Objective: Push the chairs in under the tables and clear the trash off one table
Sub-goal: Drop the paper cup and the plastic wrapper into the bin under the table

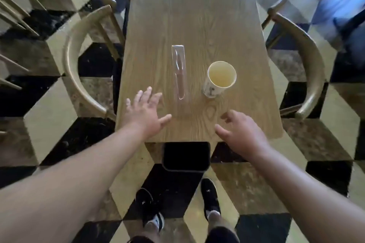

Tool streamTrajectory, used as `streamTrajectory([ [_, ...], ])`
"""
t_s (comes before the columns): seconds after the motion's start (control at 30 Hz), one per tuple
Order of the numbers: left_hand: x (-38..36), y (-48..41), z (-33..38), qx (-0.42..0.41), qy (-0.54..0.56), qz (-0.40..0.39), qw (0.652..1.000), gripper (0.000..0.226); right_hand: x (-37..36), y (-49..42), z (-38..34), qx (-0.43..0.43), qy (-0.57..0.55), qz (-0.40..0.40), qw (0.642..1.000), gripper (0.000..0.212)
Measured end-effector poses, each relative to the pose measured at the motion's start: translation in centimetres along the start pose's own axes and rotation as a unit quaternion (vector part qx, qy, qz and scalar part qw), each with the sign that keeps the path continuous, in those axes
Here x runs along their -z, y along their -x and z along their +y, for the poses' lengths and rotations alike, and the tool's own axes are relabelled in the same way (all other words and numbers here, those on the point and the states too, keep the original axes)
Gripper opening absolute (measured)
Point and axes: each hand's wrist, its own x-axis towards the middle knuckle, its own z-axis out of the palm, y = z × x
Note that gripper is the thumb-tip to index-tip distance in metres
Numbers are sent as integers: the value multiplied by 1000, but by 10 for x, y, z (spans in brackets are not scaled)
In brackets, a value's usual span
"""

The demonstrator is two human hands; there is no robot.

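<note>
A long wooden table point(197, 16) stretches away from me. On its near end lie a clear plastic wrapper with cutlery inside point(179, 72) and, to the right of it, an upright paper cup point(220, 79). My left hand point(145, 110) hovers open over the table's near left corner, fingers spread, just left of the wrapper. Over the near right part of the table is my right hand point(242, 134), open with fingers curled, below the cup. Neither hand touches the trash. Wooden chairs with curved backs stand at the table's left point(77, 65) and right point(310, 69) sides.
A black trash bin point(185, 157) stands on the floor at the table's near end, just in front of my feet. Two more chairs sit farther along the table on both sides. The floor has a black, tan and brown cube pattern. Other chair legs show at far left.
</note>
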Motion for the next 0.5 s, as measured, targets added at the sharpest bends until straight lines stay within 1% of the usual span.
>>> streamTrajectory([
  [0.07, -23, -18, -10, -6, -1, 4, 1000, 90, -17, -8, 9, -39, -60, 49, 996, 57],
  [0.1, -35, -25, -14, -7, 2, 5, 1000, 90, -24, -15, 11, -48, -96, 86, 990, 64],
  [0.13, -48, -29, -16, -10, -3, 11, 1000, 90, -30, -22, 14, -47, -127, 132, 982, 71],
  [0.2, -71, -32, -20, -14, -25, 51, 998, 88, -38, -42, 18, -22, -159, 209, 965, 82],
  [0.3, -86, -37, -22, -14, -12, 102, 995, 86, -46, -76, 20, 14, -189, 243, 951, 94],
  [0.37, -88, -38, -22, -16, -13, 119, 993, 86, -55, -98, 16, 52, -236, 271, 932, 98],
  [0.43, -91, -39, -22, -17, -12, 133, 991, 86, -63, -116, 10, 69, -282, 291, 911, 97],
  [0.5, -93, -38, -21, -15, -7, 139, 990, 85, -67, -131, 4, 74, -318, 298, 897, 90],
])
